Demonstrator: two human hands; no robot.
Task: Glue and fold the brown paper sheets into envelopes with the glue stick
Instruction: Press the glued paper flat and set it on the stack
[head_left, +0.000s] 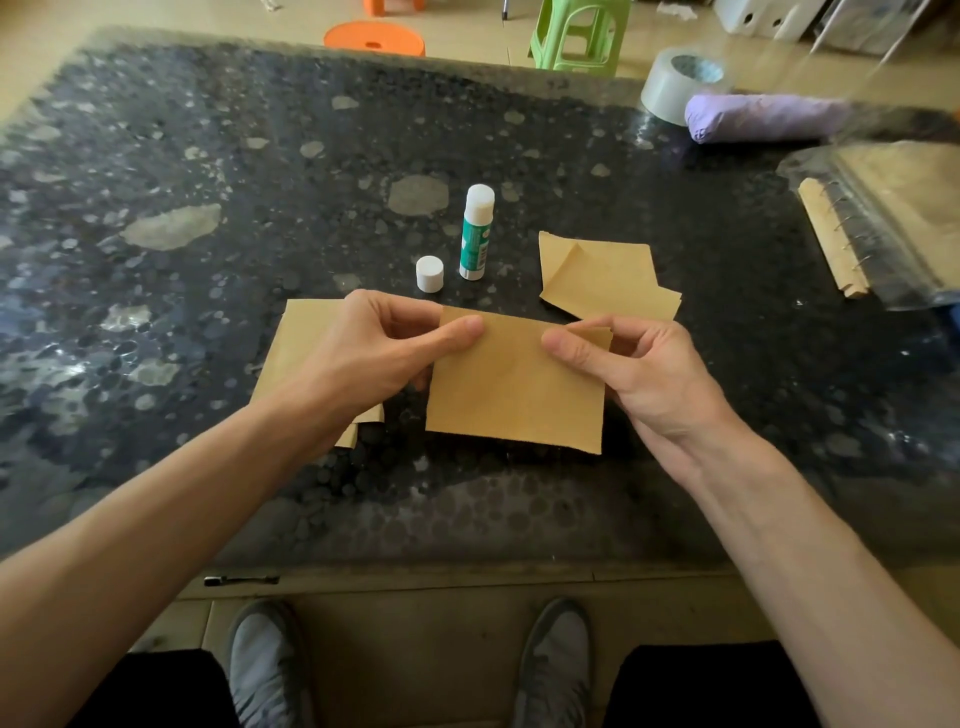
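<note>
Currently both hands are clamped on one brown sheet (514, 395): left hand (374, 348) pinches its top-left corner, right hand (639, 374) pinches the top edge near the right corner, thumbs on the near face, fingers behind. The sheet is held up between them, facing the camera, probably to line up or crease the top edge. A thin second layer peeks out by the right thumb; can't tell if there's glue on it. The lower edge hangs close over the bench (208, 156); touching or not, unclear. Glue stick (475, 234) stands upright, with its cap (429, 273) off and just beside it, likely kept in reach for the next swipe. Pile of sheets (306, 332) lies flat under the left wrist, partly hidden. Folded pieces (597, 280) sit behind the right hand, one corner curled up, likely the done ones. Open bench to the left and far side. Far right corner is crowded by a tape roll (675, 83) and purple bundle (763, 117).
</note>
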